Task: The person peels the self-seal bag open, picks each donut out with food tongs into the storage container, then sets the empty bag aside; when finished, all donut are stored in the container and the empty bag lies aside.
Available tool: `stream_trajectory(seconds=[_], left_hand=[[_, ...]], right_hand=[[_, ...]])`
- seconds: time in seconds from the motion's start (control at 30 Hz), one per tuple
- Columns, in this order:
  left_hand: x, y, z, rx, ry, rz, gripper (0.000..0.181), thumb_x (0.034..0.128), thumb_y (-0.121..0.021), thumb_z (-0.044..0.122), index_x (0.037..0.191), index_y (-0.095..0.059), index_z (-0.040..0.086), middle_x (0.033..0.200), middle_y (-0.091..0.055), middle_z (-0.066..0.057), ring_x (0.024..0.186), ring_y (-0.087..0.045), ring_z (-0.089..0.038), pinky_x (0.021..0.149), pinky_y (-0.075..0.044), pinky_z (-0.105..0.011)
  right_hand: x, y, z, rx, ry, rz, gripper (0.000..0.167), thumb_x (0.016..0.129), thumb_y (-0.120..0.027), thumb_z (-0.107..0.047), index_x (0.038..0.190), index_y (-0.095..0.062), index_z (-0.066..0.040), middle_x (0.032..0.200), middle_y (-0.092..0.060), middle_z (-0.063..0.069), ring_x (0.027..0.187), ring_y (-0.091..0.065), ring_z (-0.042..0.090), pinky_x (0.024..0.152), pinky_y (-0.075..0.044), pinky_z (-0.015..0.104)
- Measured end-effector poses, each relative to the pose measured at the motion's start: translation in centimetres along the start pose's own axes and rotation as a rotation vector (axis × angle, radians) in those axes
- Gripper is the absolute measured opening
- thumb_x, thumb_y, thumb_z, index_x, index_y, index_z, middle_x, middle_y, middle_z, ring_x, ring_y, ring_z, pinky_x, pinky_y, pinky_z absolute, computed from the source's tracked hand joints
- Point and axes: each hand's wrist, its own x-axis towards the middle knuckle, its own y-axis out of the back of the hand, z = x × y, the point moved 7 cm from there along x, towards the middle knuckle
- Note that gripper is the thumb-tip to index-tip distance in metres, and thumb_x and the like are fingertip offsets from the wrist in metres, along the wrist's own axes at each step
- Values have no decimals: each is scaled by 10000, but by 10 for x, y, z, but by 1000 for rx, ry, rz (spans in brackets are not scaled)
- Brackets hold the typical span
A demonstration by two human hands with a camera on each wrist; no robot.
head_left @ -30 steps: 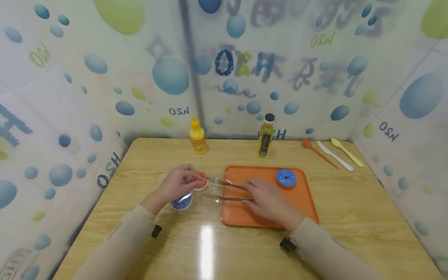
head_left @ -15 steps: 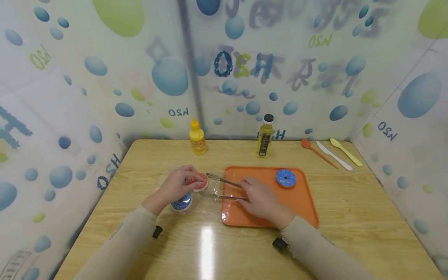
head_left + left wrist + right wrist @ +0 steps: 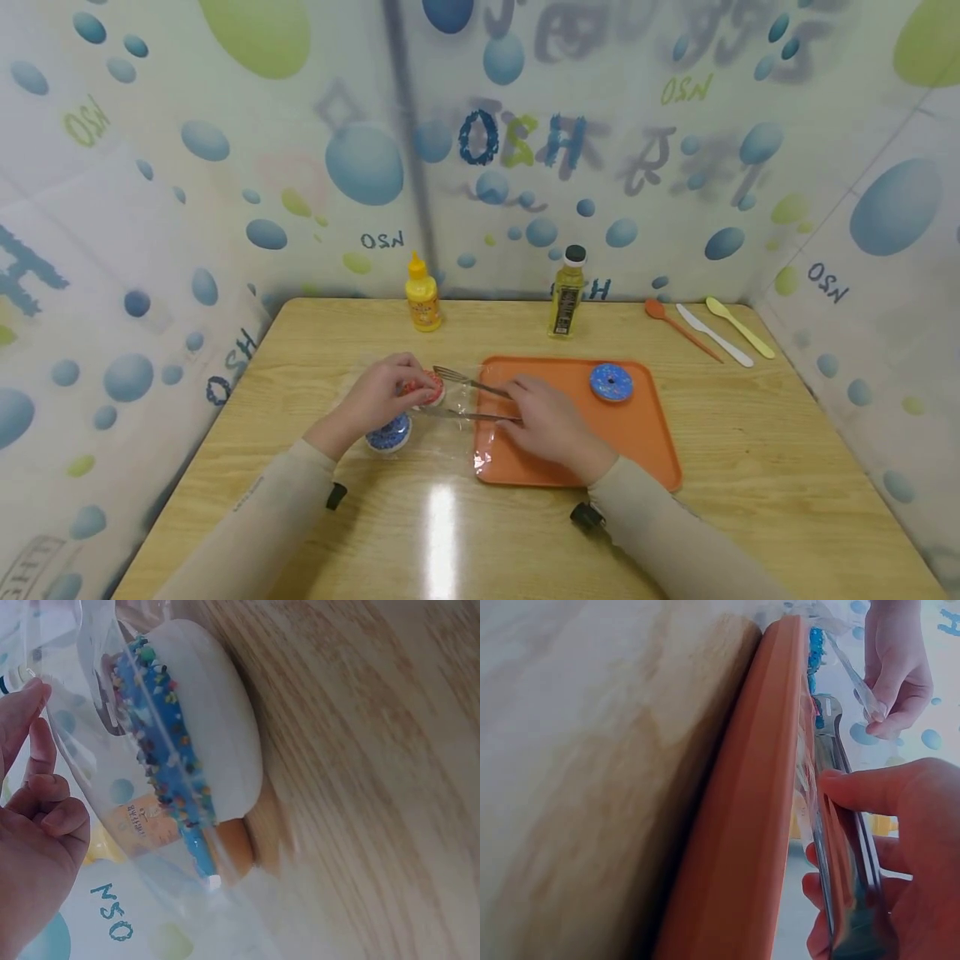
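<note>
My left hand (image 3: 378, 398) pinches the edge of a clear plastic bag (image 3: 456, 437) and holds it up. Inside lie a blue sprinkled doughnut (image 3: 388, 434) and a red-topped doughnut (image 3: 432, 388), partly covered by my fingers. The left wrist view shows the blue doughnut (image 3: 161, 727) on edge in that view, with a smaller blue-and-brown piece (image 3: 225, 851) behind it. My right hand (image 3: 551, 425) grips metal tongs (image 3: 847, 862) over the orange tray (image 3: 540, 473). Their arms are spread and point left, with the tips at the bag by the red doughnut.
Another blue doughnut (image 3: 611, 382) lies on the tray's far right. Behind stand a yellow squeeze bottle (image 3: 423, 304) and a dark-capped bottle of yellow liquid (image 3: 566, 300). An orange spoon (image 3: 682, 331), a white knife (image 3: 714, 335) and a yellow spoon (image 3: 740, 327) lie at back right.
My right hand has moved left with the tongs, bringing their tips further over the bag and the red doughnut. My left hand has stayed almost still on the bag.
</note>
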Motion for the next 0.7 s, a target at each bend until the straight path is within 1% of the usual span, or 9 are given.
stream_trajectory(seconds=[0.2,0.43,0.57,0.7], left_hand=[[-1,1,-1,-1,0,7,100,930,-789,208,1023,-820,191,962,-641,82,871,-588,-95,741,-523,-314],[-2,2,-4,7,6,22,70,939,-781,204,996,-819,219,937,-630,93,859,-569,-84,751,-519,-352],[-3,4,-5,1,16,29,63,937,-785,199,980,-818,230,921,-630,94,805,-544,-107,703,-496,-315],[-4,6,-6,-15,31,30,51,937,-786,212,975,-815,225,907,-629,99,781,-529,-123,666,-466,-261]], right_hand=[[1,-1,0,1,19,15,490,936,-770,-373,1343,-656,-124,1203,-664,17,1069,-640,188,912,-561,403],[-5,5,1,20,61,68,469,919,-794,-350,1311,-679,-119,1178,-669,41,1043,-648,205,884,-570,412],[-13,7,5,19,70,82,474,917,-799,-346,1322,-676,-131,1198,-662,54,1053,-648,214,894,-566,422],[-26,11,10,11,67,93,487,903,-815,-346,1332,-674,-164,1212,-663,43,1045,-658,200,884,-566,419]])
